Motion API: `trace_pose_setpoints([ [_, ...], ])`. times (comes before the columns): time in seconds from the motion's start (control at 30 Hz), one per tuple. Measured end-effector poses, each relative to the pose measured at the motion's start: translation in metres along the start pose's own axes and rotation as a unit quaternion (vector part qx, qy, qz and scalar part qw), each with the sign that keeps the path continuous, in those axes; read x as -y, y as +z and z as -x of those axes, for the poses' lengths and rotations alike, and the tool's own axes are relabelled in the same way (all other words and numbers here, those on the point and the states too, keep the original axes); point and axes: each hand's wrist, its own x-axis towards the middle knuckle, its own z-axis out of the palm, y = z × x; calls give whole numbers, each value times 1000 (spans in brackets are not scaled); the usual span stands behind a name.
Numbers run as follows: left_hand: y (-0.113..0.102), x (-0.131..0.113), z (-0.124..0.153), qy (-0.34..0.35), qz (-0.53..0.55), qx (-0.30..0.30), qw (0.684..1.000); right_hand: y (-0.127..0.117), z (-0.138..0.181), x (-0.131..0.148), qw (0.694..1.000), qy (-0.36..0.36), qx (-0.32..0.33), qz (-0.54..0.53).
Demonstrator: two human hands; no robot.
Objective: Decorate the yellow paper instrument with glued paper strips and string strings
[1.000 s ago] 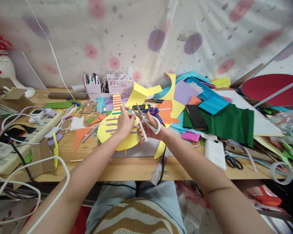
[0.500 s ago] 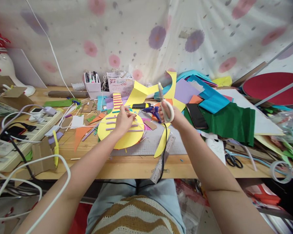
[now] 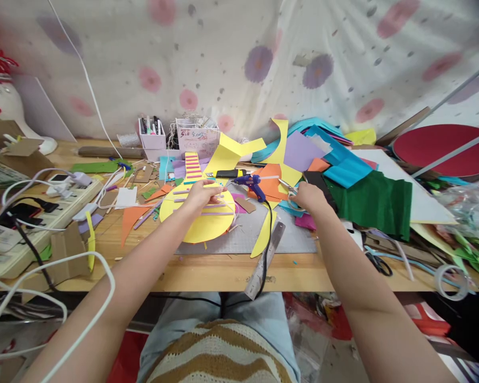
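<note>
My left hand (image 3: 203, 196) is over a yellow paper disc (image 3: 199, 229) crossed by several thin purple strips (image 3: 213, 214). Its fingers are drawn together in a pinch; whatever is between them is too small to make out. Above the disc, a yellow strip with pink bars (image 3: 192, 166) runs toward the back. Off to the right, my right hand (image 3: 309, 197) grips the white handles of scissors (image 3: 292, 198), low over coloured paper scraps, blades toward the left. Between the hands lies a blue hot glue gun (image 3: 250, 183), close to a black and yellow utility knife (image 3: 229, 173).
A ruler (image 3: 269, 258) and the black cord (image 3: 268, 244) cross the table's front edge. Green felt (image 3: 375, 199), black-handled scissors (image 3: 380, 263) and a tape roll (image 3: 451, 282) lie right. A power strip (image 3: 51, 226) with cables is at left, pen boxes (image 3: 152, 139) behind.
My right hand has lowered the white-handled scissors from upright above the glue gun to the scraps on the right. My left hand has barely shifted over the disc.
</note>
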Motion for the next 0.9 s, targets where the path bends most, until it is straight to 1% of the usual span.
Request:
trace_pose_setpoints([
  [0.03, 1, 1, 1, 6, -7, 7, 1000, -7, 5, 3, 1000, -13, -13, 2],
  [0.1, 3, 2, 3, 14, -16, 24, 1000, -25, 16, 11, 997, -35, -62, -14],
  [0.17, 5, 3, 5, 12, -21, 37, 999, -41, 30, 25, 988, -60, -117, -82],
  [0.2, 6, 3, 5, 12, -24, 41, 999, -46, 37, 35, 977, -95, -129, -141],
  [0.23, 8, 3, 6, 13, -27, 46, 998, -48, 43, 47, 960, -138, -121, -211],
  [0.27, 9, 3, 6, 16, -30, 51, 998, -47, 47, 60, 936, -184, -92, -285],
  [0.33, 12, 2, 7, 19, -40, 57, 997, -37, 52, 88, 877, -260, 17, -404],
  [0.37, 13, 1, 8, 20, -48, 55, 997, -30, 52, 101, 851, -274, 60, -444],
  [0.4, 13, 1, 8, 19, -56, 52, 997, -22, 52, 113, 830, -282, 86, -474],
  [0.43, 13, 0, 9, 18, -62, 49, 997, -16, 51, 122, 811, -284, 99, -502],
  [0.47, 13, 0, 9, 17, -65, 49, 997, -11, 50, 129, 798, -276, 104, -525],
  [0.53, 11, 0, 10, 18, -59, 59, 996, -7, 49, 137, 787, -254, 91, -555],
  [0.63, 6, 1, 9, 9, -52, 91, 994, -14, 44, 133, 788, -224, 59, -571],
  [0.7, 0, 0, 7, -9, -57, 132, 990, -24, 34, 122, 782, -197, 26, -591],
  [0.73, -4, -2, 6, -20, -60, 158, 985, -31, 26, 113, 774, -175, -2, -608],
  [0.77, -10, -5, 5, -34, -62, 184, 980, -38, 17, 102, 765, -151, -37, -625],
  [0.83, -27, -15, 4, -60, -65, 226, 970, -52, -7, 72, 735, -94, -138, -657],
  [0.9, -50, -28, 4, -74, -72, 240, 965, -66, -30, 32, 721, -72, -191, -662],
])
